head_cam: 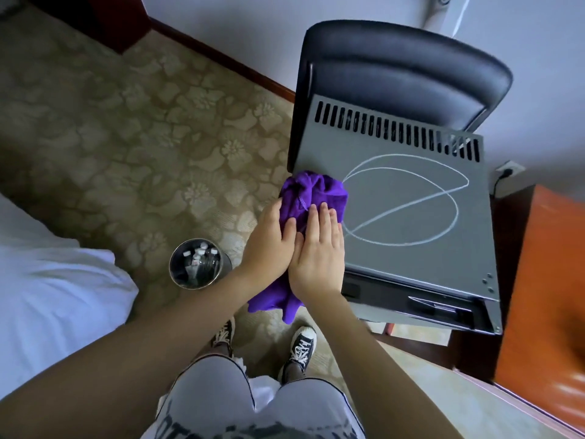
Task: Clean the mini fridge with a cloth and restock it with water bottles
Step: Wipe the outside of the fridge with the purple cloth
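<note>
Cloth, purple and bunched, lies at the near left corner of the mini fridge top, one end hanging off the edge. We press our left hand and right hand flat on it, side by side, fingers straight and close together. White chalk loops mark the grey top. Water bottles stand in a metal bucket on the carpet, left of the fridge.

Fridge top lies bare rightward; chair back blocks behind, orange cabinet crowds right.
</note>
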Tool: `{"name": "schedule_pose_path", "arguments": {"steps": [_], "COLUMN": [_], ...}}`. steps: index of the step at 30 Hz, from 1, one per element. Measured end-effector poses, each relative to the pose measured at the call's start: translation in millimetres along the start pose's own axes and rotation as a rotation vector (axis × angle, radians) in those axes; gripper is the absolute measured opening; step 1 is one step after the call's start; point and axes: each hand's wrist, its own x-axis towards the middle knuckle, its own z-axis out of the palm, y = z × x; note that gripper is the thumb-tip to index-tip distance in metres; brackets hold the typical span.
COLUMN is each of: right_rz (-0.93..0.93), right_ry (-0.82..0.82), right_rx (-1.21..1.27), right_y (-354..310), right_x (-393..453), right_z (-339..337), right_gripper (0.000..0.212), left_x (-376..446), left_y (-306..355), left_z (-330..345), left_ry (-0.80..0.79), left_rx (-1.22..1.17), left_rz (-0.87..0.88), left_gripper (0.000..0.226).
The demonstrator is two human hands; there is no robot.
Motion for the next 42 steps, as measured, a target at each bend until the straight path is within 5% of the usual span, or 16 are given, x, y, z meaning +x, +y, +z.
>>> {"name": "schedule_pose_path", "arguments": {"steps": [17, 42], "right_rz": [0.033, 0.096], "right_ry": [-0.093, -0.182], "right_rx": [-0.049, -0.027], "right_y": [-6.5, -0.1], "right_x": [32.8, 136.2], "right_z": [-5.8, -8.0], "right_gripper": [0.071, 0.061], "left_x": [32.6, 106.7], "left_y": [16.4, 42.0], "left_z": [-1.1, -6.8], "left_ry": [0.055, 0.090], "left_rx": [-0.065, 0.204], "left_rz": [-0.060, -0.126], "left_gripper": [0.041, 0.051]}}
